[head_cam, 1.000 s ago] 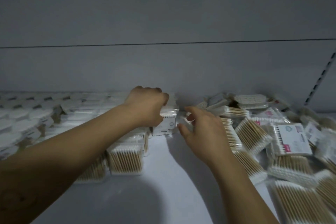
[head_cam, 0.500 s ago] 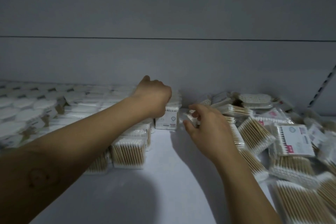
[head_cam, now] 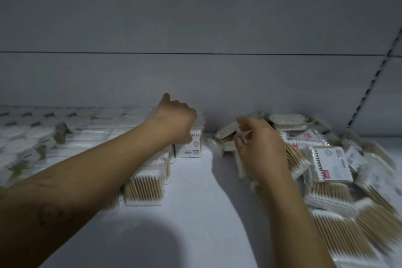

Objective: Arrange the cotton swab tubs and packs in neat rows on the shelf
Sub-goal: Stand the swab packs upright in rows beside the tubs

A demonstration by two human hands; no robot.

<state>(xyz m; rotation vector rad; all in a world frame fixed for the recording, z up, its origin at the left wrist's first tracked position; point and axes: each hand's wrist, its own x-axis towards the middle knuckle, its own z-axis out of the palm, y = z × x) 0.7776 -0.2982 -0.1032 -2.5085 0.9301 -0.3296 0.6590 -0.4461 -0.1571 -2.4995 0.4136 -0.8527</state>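
Observation:
My left hand (head_cam: 176, 121) reaches to the back of the white shelf (head_cam: 195, 213), its fingers curled over the top of an upright labelled swab pack (head_cam: 189, 148) at the end of a row. In front of that lie neat packs of wooden swabs (head_cam: 143, 188). My right hand (head_cam: 261, 150) is over the left edge of a loose pile of packs (head_cam: 330, 165), thumb and fingers curled round a tilted pack (head_cam: 226, 135) whose swab ends face me. Motion blur hides the exact grip.
Round white tubs (head_cam: 24, 146) stand in rows at the far left. The grey back wall (head_cam: 195, 82) closes the shelf behind. A slotted upright (head_cam: 369, 93) runs up at the right. Bare shelf lies between my arms.
My right hand has moved right, away from the row and into the loose pile, where it lifts a tilted pack. The left hand stays on the upright pack, thumb now raised.

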